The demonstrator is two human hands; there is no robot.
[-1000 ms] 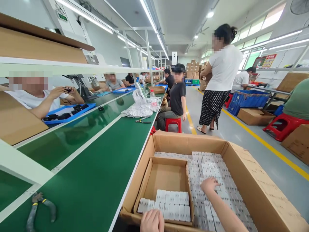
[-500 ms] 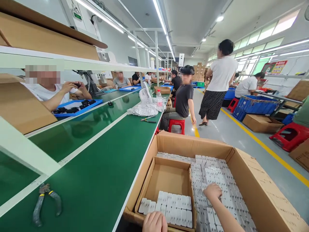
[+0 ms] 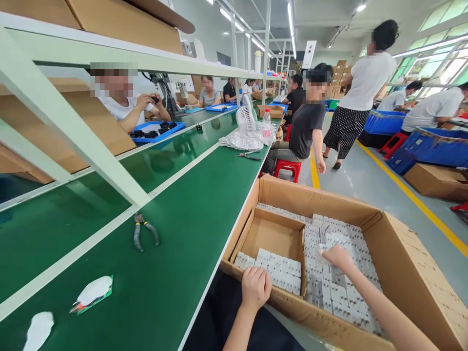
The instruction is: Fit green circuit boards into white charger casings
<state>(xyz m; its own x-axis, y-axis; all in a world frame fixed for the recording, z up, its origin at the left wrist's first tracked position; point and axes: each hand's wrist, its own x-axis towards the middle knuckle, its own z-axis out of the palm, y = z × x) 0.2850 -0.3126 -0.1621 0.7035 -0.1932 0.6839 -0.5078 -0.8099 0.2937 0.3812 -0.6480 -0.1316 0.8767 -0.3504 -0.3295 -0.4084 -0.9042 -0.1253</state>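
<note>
In the head view my left hand (image 3: 257, 287) has its fingers curled over the near rim of the large cardboard box (image 3: 413, 273), beside a smaller open carton (image 3: 278, 231) set inside it. My right hand (image 3: 338, 257) reaches into the large box, its fingers pinched on a small white block (image 3: 322, 249). Beneath it lie tight rows of similar white blocks (image 3: 338, 295) with small dark marks. More white blocks (image 3: 280, 265) fill the near part of the smaller carton, where bare cardboard shows behind them.
Pliers (image 3: 143, 231) lie on the green table (image 3: 190, 229), with white paper scraps (image 3: 94, 291) nearer me. Farther along are a white fan (image 3: 246, 118), clear plastic bags and a bottle (image 3: 266, 124). Co-workers sit along the table; one person (image 3: 365, 78) stands in the aisle.
My view has swung left and down, showing more table and both forearms. My right hand stays over the rows, with a white piece showing at its fingertips. My left hand remains on the rim.
</note>
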